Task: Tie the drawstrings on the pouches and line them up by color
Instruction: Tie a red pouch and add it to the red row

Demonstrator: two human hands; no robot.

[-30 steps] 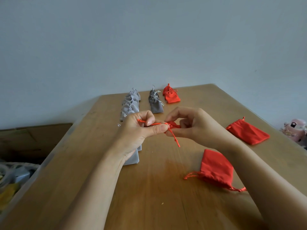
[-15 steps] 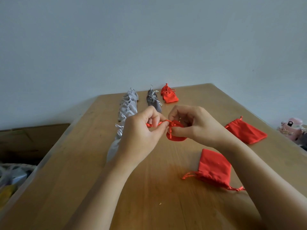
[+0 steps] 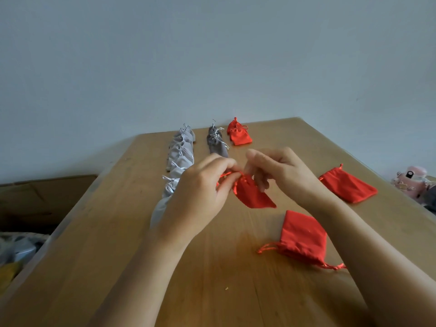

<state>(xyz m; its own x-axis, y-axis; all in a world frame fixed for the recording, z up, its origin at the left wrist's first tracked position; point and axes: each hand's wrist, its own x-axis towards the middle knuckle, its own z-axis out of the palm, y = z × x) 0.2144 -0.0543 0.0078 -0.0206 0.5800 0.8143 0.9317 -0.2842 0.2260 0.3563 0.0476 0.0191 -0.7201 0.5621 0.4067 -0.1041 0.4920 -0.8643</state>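
I see both arms come in from the bottom, hands up above the table [image 3: 113, 256] and meeting in the middle. L hand [image 3: 200, 197] is curled, thumb + finger squeezing the red drawstring [image 3: 230, 173]. R hand [image 3: 285, 175] is curled too, fingers holding the neck of the red pouch [image 3: 253, 195], w/ one finger poking out on top. The pouch hangs btw the 2 hands, in the air, its bottom corner pointing down and right.

All places from that pouch:
- Just below and right: a loose red pouch [image 3: 304, 237] lies on the table, strings out both sides.
- Right of it: a flat red pouch [image 3: 349, 185].
- Behind it, at the far end: tied red pouches [image 3: 238, 135].
- Left of those: a short dark grey row [image 3: 217, 143].
- Further left: a long light grey row [image 3: 180, 153] that runs down behind L hand.

Can't tell what's in any pouch. Far left, off the table, is a brown box [image 3: 35, 201]. Far right is a pink thing [image 3: 411, 179], too blurry to name.
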